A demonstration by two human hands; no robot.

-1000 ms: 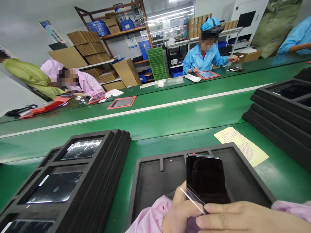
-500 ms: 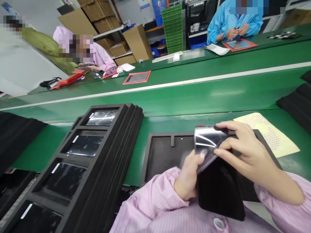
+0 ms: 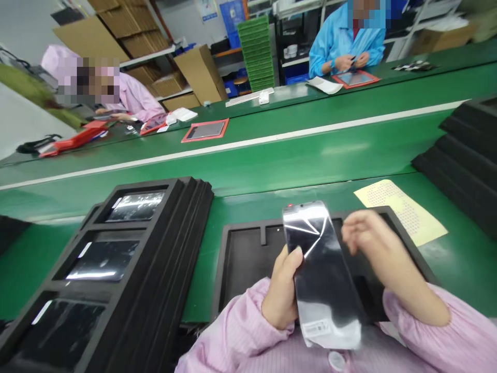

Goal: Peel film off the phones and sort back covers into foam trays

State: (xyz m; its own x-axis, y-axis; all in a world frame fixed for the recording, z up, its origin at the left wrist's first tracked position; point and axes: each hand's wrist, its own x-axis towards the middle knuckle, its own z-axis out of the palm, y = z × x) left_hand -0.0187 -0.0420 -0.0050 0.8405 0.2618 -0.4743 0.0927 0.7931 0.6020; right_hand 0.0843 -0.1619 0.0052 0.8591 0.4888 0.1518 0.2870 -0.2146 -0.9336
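My left hand (image 3: 285,282) is closed on the left edge of a glossy black phone screen (image 3: 324,264), thumb on its front. The screen tilts up toward me over my lap. Clear film lies over it, with a white printed label (image 3: 316,328) near the bottom end. My right hand (image 3: 367,235) hovers just right of the screen, apart from it, its bent fingers smeared by motion. Behind both hands lies a black foam tray (image 3: 244,254) with recesses, partly hidden by the screen and my arms.
At left stands a stack of black foam trays (image 3: 155,269) holding several screens. A yellow dotted sticker sheet (image 3: 404,210) lies right of the front tray, near more black trays (image 3: 458,171). Beyond the green ledge, two people work, one in pink (image 3: 135,96), one in blue (image 3: 330,41).
The clear film, earlier bent back at the screen's top, now lies down along it with the label showing. My right hand has let go and moved off to the right. The view has shifted.
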